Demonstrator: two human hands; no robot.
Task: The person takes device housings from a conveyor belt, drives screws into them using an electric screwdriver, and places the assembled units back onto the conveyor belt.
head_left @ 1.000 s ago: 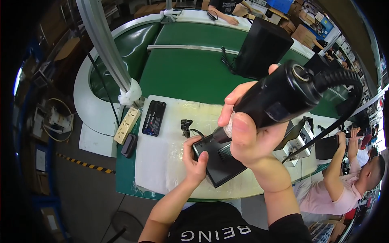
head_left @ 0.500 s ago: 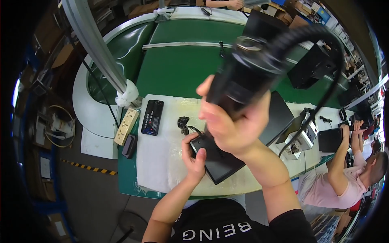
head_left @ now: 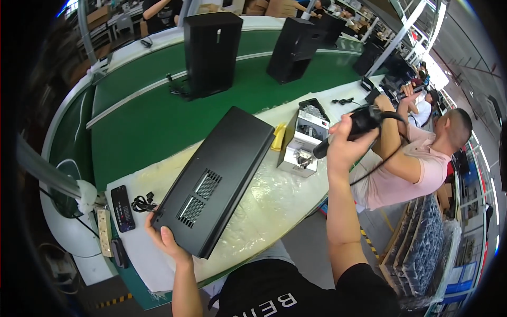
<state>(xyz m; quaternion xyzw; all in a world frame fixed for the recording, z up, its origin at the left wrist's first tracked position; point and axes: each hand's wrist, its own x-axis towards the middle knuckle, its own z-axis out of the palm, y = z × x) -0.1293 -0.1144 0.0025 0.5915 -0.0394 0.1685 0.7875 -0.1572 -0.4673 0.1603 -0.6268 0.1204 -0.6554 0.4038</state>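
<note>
A long black metal case with vent slots lies flat on the plastic-covered bench. My left hand grips its near left corner. My right hand is raised to the right of the case and holds a black powered screwdriver with a cable hanging from it. The tool's tip points toward a grey metal parts box just beyond the case's far end.
A green conveyor behind the bench carries upright black cabinets. A phone, a coiled black cable and a power strip lie at the left. A person in a pink shirt works close on the right.
My right hand has swung the screwdriver from close in front of the camera out to the right and away. The view has turned right. My left hand stays on the case.
</note>
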